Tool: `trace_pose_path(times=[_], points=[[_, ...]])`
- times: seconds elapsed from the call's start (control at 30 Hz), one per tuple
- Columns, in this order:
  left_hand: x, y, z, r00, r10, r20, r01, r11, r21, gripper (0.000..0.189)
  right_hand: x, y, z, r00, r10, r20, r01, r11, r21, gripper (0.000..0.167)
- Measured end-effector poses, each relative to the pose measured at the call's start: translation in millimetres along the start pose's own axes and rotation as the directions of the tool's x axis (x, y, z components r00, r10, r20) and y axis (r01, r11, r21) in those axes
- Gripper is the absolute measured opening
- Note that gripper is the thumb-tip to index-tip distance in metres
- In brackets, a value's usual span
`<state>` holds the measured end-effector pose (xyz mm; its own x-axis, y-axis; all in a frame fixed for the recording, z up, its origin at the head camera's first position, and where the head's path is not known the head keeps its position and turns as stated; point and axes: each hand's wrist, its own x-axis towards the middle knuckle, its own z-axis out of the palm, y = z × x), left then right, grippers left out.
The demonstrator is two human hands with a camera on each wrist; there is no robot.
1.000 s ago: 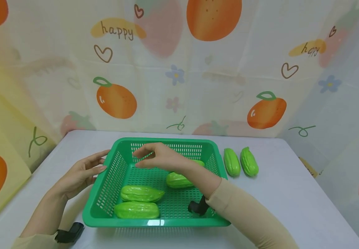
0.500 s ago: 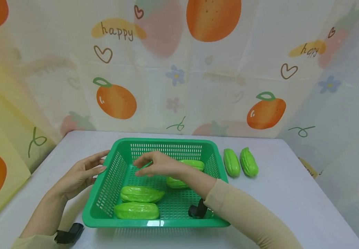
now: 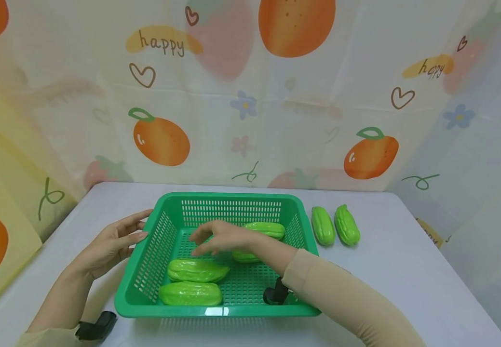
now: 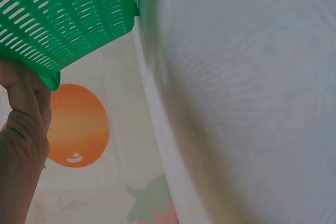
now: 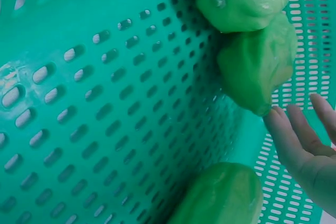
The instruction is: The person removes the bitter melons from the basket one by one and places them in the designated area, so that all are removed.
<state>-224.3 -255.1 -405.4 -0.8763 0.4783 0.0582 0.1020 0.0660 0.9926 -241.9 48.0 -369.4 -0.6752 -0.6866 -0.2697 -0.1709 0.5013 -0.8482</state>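
Note:
A green plastic basket (image 3: 181,311) with slotted walls stands on the white table. My left hand (image 3: 109,243) is at its left side, fingertips touching the outside of the rim. Inside the basket, my right hand (image 3: 228,237) hovers with loosely bent fingers and holds nothing. Two glossy light-green ribbed gourds lie at the front left, an upper one (image 3: 198,271) and a lower one (image 3: 190,294). Towards the back right lie two more, a rear gourd (image 3: 272,229) and a nearer gourd (image 3: 243,257), both partly hidden by my right hand and forearm.
Right of the basket, a straight gourd (image 3: 323,226) and a pointed gourd (image 3: 346,225) lie on the table (image 3: 389,270). A fruit-patterned cloth (image 3: 276,120) hangs behind and at the sides. Black wrist cameras are strapped to both wrists.
My right hand has lowered into the basket and come slightly nearer the front gourds. More of the rear gourd now shows. My left hand has kept its place at the rim.

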Motion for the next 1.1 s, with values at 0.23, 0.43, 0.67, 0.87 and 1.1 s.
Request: trace_pose_path(times=[0.23,0.43,0.67,0.87,1.1], points=[[-1.7,1.1,0.6,1.0,-0.009,-0.003,0.009,1.0,-0.002,0.056,1.1,3.0,3.7,0.999,0.028,0.045,-0.027,0.999,-0.017,0.049],[-2.5,2.1,1.5,1.0,-0.002,0.002,0.002,1.0,-0.004,0.055,2.4,6.6,4.3,0.991,0.052,0.12,-0.039,0.993,-0.113,0.055],[-3.0,2.9,1.3,1.0,0.008,0.003,-0.008,1.0,-0.009,0.054,2.0,7.8,4.5,0.987,0.043,0.156,-0.019,0.988,-0.154,0.061],[-2.4,2.8,1.0,1.0,-0.01,-0.006,0.01,1.0,-0.001,0.055,1.0,7.2,3.2,0.983,0.049,0.177,-0.02,0.987,-0.161,0.064],[-1.7,3.8,1.5,1.0,-0.012,0.0,0.012,1.0,0.0,0.057,-0.1,7.3,3.2,0.978,0.072,0.193,-0.029,0.976,-0.217,0.063]])
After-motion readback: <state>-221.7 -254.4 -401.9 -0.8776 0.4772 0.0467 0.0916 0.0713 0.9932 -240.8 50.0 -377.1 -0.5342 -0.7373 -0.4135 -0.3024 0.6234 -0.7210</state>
